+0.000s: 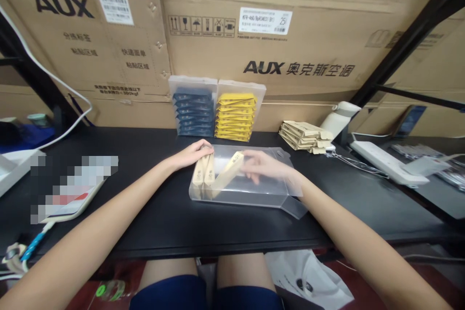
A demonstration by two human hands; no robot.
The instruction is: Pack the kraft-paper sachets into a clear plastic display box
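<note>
A clear plastic box point(254, 196) lies on its side on the black table, its flaps open toward the right. Inside its left end, two slim beige packets point(204, 174) stand side by side. A third beige packet point(227, 174) leans to the right beside them. My right hand point(267, 165) reaches in through the open end, a little blurred, with its fingers closed on the top of the leaning packet. At the far left corner, my left hand point(196, 152) curls its fingers over the box edge, by the tops of the two upright packets.
Two clear boxes stand behind, one with blue packets point(194, 114), one with yellow packets point(235, 116). More beige packets point(304, 135) are stacked at the right, near a white bottle point(339, 118) and a power strip point(388, 162). A phone point(76, 193) lies left. Large cartons point(214, 58) wall the back.
</note>
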